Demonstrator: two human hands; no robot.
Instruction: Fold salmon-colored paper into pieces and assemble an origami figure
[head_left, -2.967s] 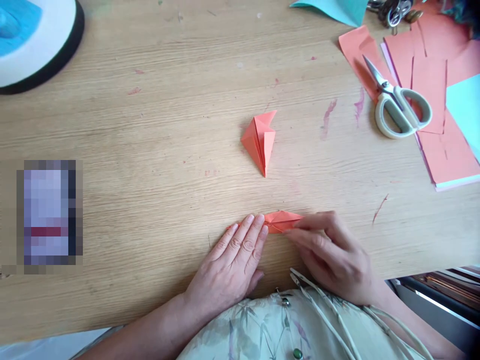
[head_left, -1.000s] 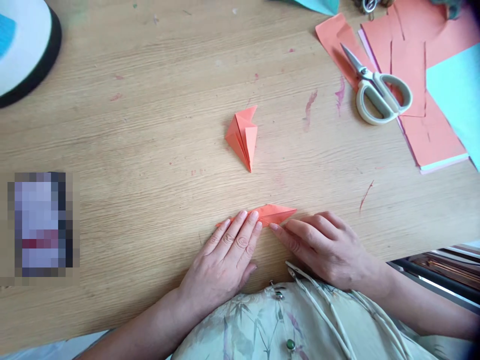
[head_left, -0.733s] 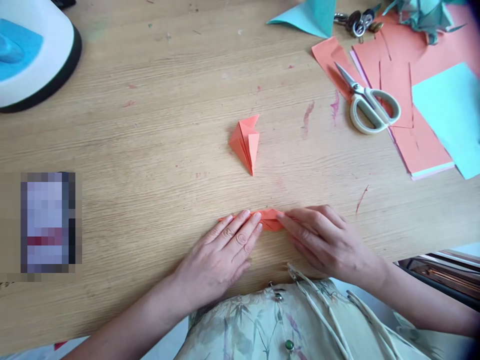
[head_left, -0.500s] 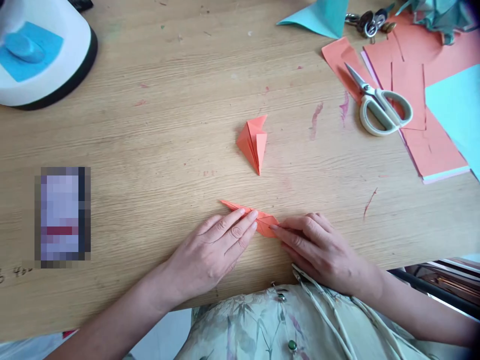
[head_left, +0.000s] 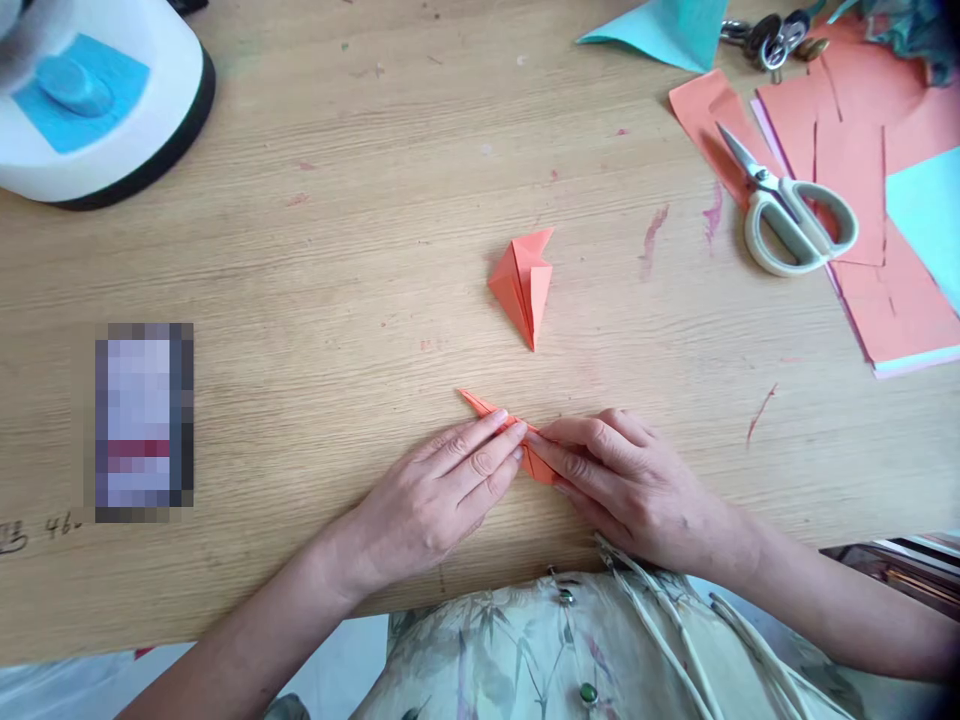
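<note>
An orange folded paper (head_left: 538, 466) lies at the near side of the table, its narrow pointed end aimed to the upper left. Across its middle rest the close-set fingers of my left hand (head_left: 442, 490), holding it against the table; the thumb is hidden. My right hand (head_left: 637, 485) pinches the right part of the paper, with its index fingertip close to the left fingers. Part of the paper is covered by both hands. A second orange folded paper piece (head_left: 523, 285) sits just beyond, touched by neither hand.
Scissors with pale handles (head_left: 796, 220) lie on orange paper sheets (head_left: 907, 310) at the right. Behind them are a teal paper piece (head_left: 667, 35) and keys (head_left: 772, 42). A blurred-out rectangular thing (head_left: 142, 420) is at left, a white base (head_left: 150, 130) at the upper left.
My right hand has shifted left along the folded paper, its index fingertip now nearly meeting my left fingers. The paper's pointed end has tilted slightly. The whole view has shifted a little.
</note>
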